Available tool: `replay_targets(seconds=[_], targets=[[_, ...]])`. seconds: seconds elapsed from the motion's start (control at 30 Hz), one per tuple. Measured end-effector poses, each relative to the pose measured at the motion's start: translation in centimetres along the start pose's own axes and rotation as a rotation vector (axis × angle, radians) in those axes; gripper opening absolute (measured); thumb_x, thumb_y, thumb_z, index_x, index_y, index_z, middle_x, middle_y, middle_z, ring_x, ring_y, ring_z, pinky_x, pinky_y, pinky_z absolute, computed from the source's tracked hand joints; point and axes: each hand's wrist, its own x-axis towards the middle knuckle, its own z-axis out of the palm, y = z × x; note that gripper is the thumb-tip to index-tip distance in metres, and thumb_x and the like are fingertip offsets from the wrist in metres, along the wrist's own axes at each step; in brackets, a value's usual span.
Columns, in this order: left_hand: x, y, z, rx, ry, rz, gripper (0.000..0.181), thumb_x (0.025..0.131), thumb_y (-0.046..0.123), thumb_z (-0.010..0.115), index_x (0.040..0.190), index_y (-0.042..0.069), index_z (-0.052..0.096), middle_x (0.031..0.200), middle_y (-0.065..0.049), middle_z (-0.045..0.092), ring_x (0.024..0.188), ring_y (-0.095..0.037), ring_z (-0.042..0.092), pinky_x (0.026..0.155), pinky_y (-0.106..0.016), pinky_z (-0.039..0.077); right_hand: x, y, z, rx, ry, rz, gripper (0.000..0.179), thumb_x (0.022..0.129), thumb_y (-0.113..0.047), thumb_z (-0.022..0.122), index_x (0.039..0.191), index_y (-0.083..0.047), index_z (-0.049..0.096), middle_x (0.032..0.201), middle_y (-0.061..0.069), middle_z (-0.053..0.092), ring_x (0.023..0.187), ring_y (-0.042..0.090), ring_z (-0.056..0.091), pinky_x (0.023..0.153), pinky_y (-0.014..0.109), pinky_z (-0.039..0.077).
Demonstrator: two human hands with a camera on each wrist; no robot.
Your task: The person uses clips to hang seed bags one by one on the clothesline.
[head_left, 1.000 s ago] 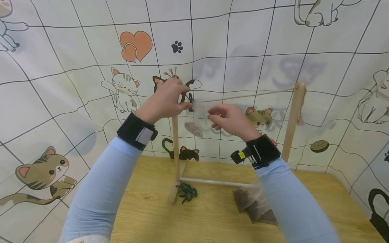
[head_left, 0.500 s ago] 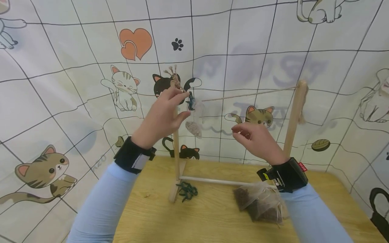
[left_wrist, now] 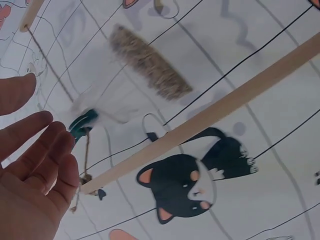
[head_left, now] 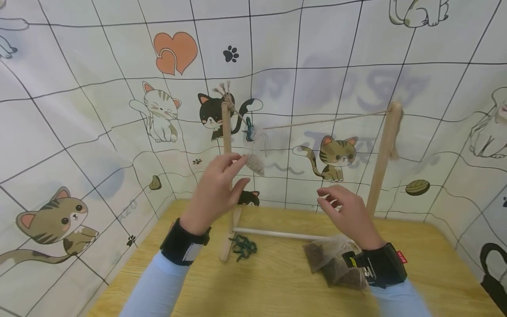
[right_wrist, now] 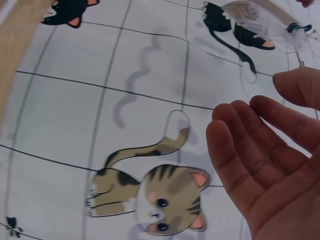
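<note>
Pouch point(head_left: 255, 155) hangs clipped by a green peg point(head_left: 248, 129) to the string point(head_left: 325, 122), so it needs no support: your left hand point(head_left: 218, 190) w/ fingers loose sits just beside it, right hand point(head_left: 348, 214) empty, apart, above bench point(head_left: 190, 281).

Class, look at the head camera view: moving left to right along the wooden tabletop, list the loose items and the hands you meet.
Left hand → pile of green clips → right hand → mesh bags of brown material lying under the right wrist.
</note>
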Motion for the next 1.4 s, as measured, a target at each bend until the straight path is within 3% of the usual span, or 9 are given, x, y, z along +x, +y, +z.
replay_targets(seconds=[0.37,0.6,0.73,1.0,1.23,1.4], targets=[[-6.2,0.8,4.4,-0.044,-0.054,-0.165,0.039,0.085,0.021,0.065,0.119,0.004,0.06,0.113,-0.01,0.057,0.105,-0.024,0.054,0.09,-0.034,0.045,-4.5,1.4,2.9,0.058,0.05,0.109,0.019,0.087,-0.017,0.062,0.105,-0.013,0.066,0.096,-0.002,0.065,0.078,0.003,0.056,0.061,0.023,0.049],[-9.3,1.6,6.6,-0.081,-0.071,-0.276,0.038,0.084,0.02,0.066,0.119,0.004,0.06,0.112,-0.007,0.058,0.1,-0.019,0.056,0.083,-0.029,0.048,-6.4,1.7,4.6,0.089,0.048,0.166,0.02,0.087,-0.016,0.062,0.107,-0.013,0.065,0.098,0.001,0.066,0.08,0.004,0.057,0.062,0.025,0.05],[-11.0,1.8,7.9,-0.083,-0.088,-0.301,0.04,0.08,0.017,0.069,0.117,0.005,0.06,0.109,-0.008,0.058,0.096,-0.019,0.057,0.079,-0.029,0.049,-7.5,1.8,5.6,0.114,0.026,0.217,0.021,0.089,-0.021,0.06,0.108,-0.016,0.065,0.099,-0.001,0.065,0.081,0.003,0.056,0.061,0.024,0.049],[-13.0,2.3,9.8,-0.091,-0.168,-0.36,0.038,0.079,0.016,0.07,0.114,0.006,0.062,0.108,-0.004,0.056,0.094,-0.015,0.055,0.076,-0.026,0.048,-9.3,2.1,7.5,0.147,0.005,0.251,0.02,0.089,-0.022,0.061,0.108,-0.019,0.064,0.099,-0.005,0.065,0.08,0.002,0.057,0.063,0.025,0.049],[-13.7,2.5,10.6,-0.086,-0.217,-0.382,0.037,0.08,0.017,0.07,0.115,0.007,0.063,0.11,-0.005,0.058,0.097,-0.017,0.055,0.082,-0.03,0.048,-10.2,2.0,8.6,0.197,-0.034,0.295,0.022,0.087,-0.019,0.063,0.107,-0.013,0.066,0.095,-0.003,0.066,0.077,0.004,0.058,0.064,0.025,0.049],[-14.3,2.0,11.0,-0.081,-0.266,-0.413,0.037,0.079,0.017,0.07,0.114,0.007,0.063,0.109,-0.005,0.059,0.097,-0.018,0.056,0.082,-0.032,0.048,-10.3,1.7,9.0,0.218,-0.068,0.35,0.019,0.087,-0.023,0.063,0.105,-0.018,0.066,0.091,-0.007,0.065,0.076,0.003,0.058,0.064,0.025,0.049]])
